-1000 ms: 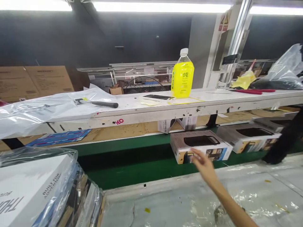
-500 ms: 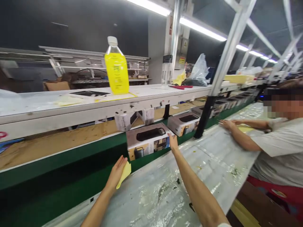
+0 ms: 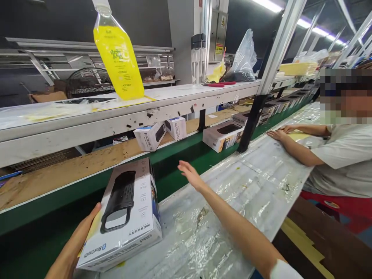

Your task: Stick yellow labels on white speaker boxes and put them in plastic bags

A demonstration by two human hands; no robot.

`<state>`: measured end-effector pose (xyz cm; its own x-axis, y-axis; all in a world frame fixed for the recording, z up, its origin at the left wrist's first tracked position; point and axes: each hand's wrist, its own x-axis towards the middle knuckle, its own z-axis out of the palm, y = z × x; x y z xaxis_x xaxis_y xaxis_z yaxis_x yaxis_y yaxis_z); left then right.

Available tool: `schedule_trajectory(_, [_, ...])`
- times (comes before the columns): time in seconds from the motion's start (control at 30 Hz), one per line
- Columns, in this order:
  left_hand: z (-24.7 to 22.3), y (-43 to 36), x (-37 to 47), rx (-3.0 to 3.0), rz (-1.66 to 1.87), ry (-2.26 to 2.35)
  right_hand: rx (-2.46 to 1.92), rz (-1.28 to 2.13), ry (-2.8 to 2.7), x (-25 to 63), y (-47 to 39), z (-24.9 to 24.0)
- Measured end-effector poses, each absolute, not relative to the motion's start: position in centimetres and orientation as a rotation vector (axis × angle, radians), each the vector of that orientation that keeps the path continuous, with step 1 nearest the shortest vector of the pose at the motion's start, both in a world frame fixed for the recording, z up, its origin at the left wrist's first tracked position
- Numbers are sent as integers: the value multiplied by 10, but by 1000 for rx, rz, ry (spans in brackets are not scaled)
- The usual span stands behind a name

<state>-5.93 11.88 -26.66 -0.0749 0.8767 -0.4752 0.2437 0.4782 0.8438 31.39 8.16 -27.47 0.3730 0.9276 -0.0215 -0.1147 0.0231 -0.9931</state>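
Note:
A white speaker box [image 3: 139, 209], printed with a black speaker, lies tilted over the near edge of the green conveyor belt [image 3: 171, 155] and the plastic-covered table [image 3: 197, 236]. My left hand [image 3: 84, 228] grips its left side, with a yellow cloth [image 3: 92, 229] between palm and box. My right hand [image 3: 190, 174] is in the air over the belt, right of the box, fingers apart and touching nothing. Another speaker box [image 3: 222, 135] sits on the belt beyond it.
A shelf [image 3: 174, 99] above the belt holds a yellow bottle [image 3: 120, 62] and red-handled tools [image 3: 219, 84]. Two small boxes [image 3: 151, 136] stand behind the belt. A dark post [image 3: 252, 124] rises at the belt's edge. A person [image 3: 345, 155] works at right.
The near box has come off the belt toward me and turned, now in my left hand. My right hand has let go of it. The view has shifted.

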Motion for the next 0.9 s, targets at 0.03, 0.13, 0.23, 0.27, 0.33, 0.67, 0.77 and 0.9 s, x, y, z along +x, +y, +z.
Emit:
schedule_trajectory(0.03, [-266,122,-63,972,662,1564,-1277,1071,-834,298,102,-281])
schedule_trajectory(0.13, [-263,128,-67,1036,628,1440,-1236,1299,-851,239,135,-290])
schedule_trajectory(0.23, [-254,119,-65,1098,633,1464,-1175,1404,-917,197,131,-285])
schedule_trajectory(0.27, [-249,112,-63,1108,625,1470,-1157,1409,-945,191,123,-280])
schedule_trajectory(0.33, [-235,94,-59,1156,623,1442,-1121,1383,-1018,193,102,-267])
schedule_trajectory(0.67, [-194,17,-45,1483,774,1175,-934,828,-1343,248,-29,-239])
schedule_trajectory(0.77, [-205,-5,-39,1498,711,1124,-878,754,-1157,247,-51,-269])
schedule_trajectory(0.9, [-219,-14,-46,1407,758,1166,-885,700,-971,240,-71,-297])
